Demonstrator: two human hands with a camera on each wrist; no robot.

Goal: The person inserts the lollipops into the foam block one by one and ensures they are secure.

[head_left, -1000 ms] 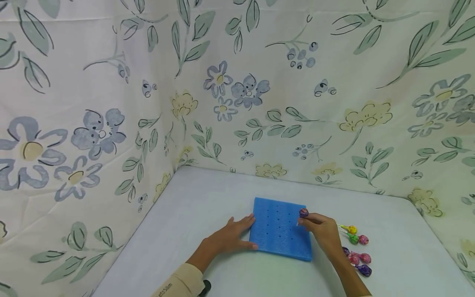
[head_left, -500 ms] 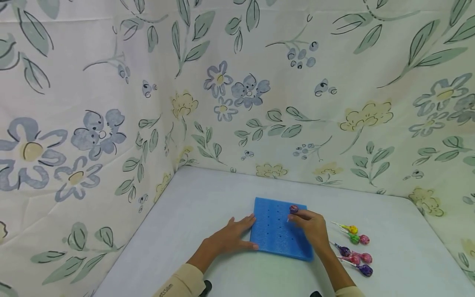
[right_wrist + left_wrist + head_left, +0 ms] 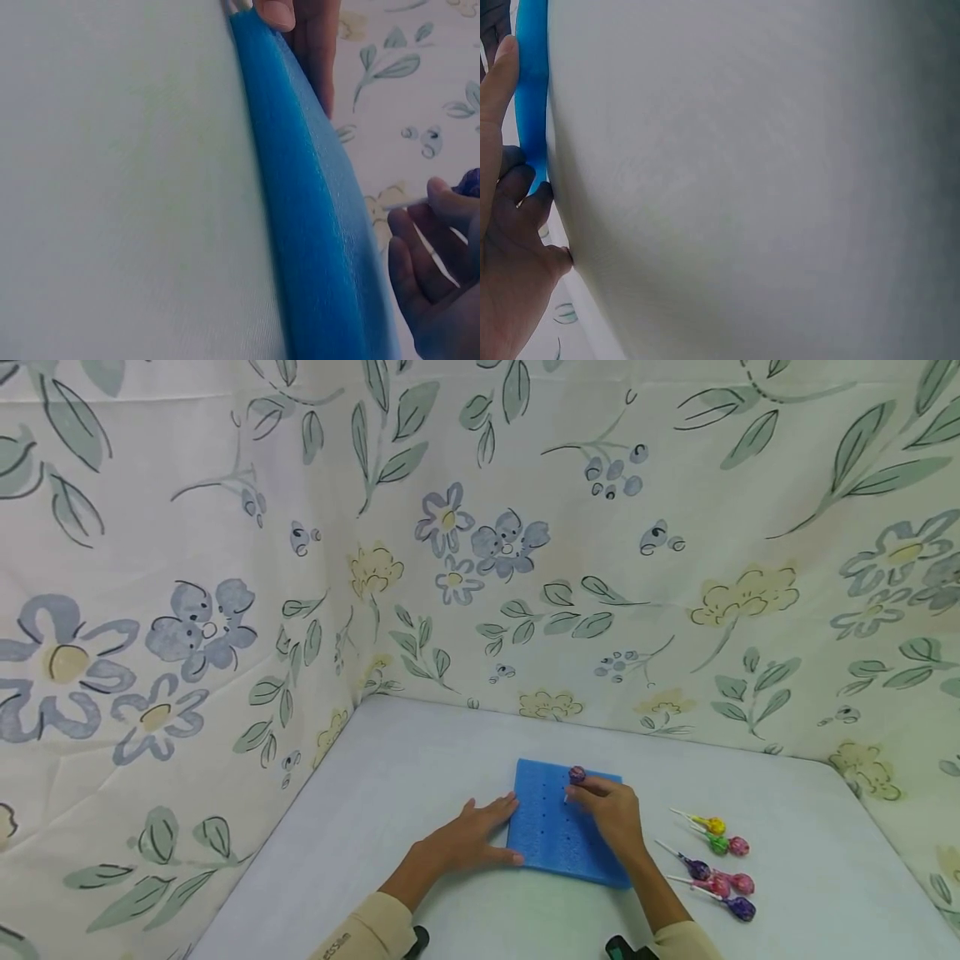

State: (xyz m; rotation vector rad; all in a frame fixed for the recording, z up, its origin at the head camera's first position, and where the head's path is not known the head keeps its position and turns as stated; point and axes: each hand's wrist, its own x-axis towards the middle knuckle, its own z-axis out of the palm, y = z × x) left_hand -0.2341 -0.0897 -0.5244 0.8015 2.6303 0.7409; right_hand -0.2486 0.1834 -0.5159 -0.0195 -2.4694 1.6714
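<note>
My right hand [image 3: 613,814] pinches a dark purple-wrapped lollipop [image 3: 577,775] by its white stick, head up, over the far middle part of a blue foam board [image 3: 540,852] with rows of small holes. The stick's lower end points down toward the board. In the right wrist view the lollipop [image 3: 469,184] is partly cut off by the frame edge, and its stick sticks out past the fingertips. My left hand [image 3: 471,837] rests on the table with spread fingers, touching the board's left edge, its thumb at the near left corner.
Right of the board, several lollipops lie on the white table [image 3: 420,752]: a yellow one [image 3: 716,826], a green one [image 3: 717,845], pink ones [image 3: 742,883] and purple ones [image 3: 741,908], sticks pointing left. A floral cloth [image 3: 465,635] hangs behind and at the left.
My right hand has moved left over the board with the lollipop, from its right edge toward the middle, uncovering more of the lollipops on the table. The left hand and the board stay in place.
</note>
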